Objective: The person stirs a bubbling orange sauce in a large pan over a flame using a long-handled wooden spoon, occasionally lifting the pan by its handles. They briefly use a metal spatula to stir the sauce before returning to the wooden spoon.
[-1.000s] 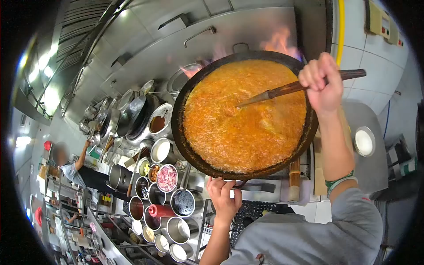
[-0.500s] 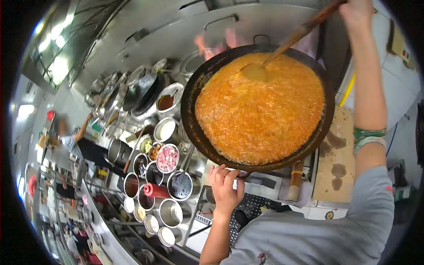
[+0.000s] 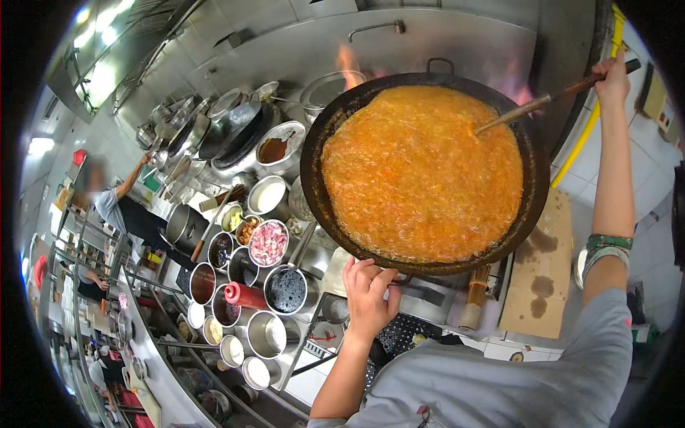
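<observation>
The right hand point(image 3: 611, 77) is gripping a long brown wooden handle point(image 3: 549, 100) dipping into bubbling orange liquid point(image 3: 421, 178); the left hand point(image 3: 369, 294) is curling at the round black metal wok's point(image 3: 319, 208) near rim.

To the left of the left hand point(image 3: 371, 289) is a red squeeze bottle point(image 3: 246, 295), with a bowl of pink meat point(image 3: 269, 242) a little beyond. Farther left, another person point(image 3: 118, 203) stretches out an arm. Near the right hand point(image 3: 612, 77) runs a yellow hose point(image 3: 586, 135); cardboard point(image 3: 536, 285) (blotched with dark stains) lies between the hands.
</observation>
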`<control>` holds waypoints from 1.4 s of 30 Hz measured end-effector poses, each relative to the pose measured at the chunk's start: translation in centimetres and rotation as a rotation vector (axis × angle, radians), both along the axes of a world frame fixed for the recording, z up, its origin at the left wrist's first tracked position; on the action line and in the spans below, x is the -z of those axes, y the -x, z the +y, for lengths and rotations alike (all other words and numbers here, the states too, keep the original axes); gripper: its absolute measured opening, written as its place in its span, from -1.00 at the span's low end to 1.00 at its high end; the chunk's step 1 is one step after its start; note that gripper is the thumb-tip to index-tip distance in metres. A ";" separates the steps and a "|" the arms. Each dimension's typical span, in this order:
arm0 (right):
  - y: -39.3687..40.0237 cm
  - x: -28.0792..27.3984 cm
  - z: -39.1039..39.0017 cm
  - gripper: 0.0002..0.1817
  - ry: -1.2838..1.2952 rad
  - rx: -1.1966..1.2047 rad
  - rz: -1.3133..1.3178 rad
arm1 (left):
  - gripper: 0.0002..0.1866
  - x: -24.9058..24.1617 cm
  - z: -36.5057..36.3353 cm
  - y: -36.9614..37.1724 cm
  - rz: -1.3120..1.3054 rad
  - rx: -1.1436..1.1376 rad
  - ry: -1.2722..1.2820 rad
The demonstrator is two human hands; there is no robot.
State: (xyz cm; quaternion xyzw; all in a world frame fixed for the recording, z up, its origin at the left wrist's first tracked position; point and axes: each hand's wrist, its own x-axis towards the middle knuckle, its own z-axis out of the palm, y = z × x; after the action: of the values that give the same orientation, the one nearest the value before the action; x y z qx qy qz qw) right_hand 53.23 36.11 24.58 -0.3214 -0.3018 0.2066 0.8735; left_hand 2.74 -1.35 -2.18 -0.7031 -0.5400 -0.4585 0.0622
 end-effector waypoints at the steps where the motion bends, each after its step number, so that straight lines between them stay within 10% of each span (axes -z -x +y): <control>1: -0.6 1.1 0.4 -0.51 0.018 -0.010 0.003 | -0.61 -0.1 0.1 0.0 0.002 0.002 -0.006; 19: 4.8 16.0 -4.4 -0.57 0.114 -0.352 0.399 | -0.61 0.8 0.8 -0.4 0.031 -0.052 -0.033; 42: 4.1 22.7 -23.8 -0.56 0.243 -0.083 0.702 | -0.57 0.8 1.1 2.2 0.013 0.216 -0.051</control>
State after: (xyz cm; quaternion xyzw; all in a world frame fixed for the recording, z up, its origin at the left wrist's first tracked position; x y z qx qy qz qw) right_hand 49.12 12.28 1.85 -0.3200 0.0300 0.3737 0.8701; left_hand 0.53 -0.21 -2.93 -0.7583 -0.4489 -0.4715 0.0338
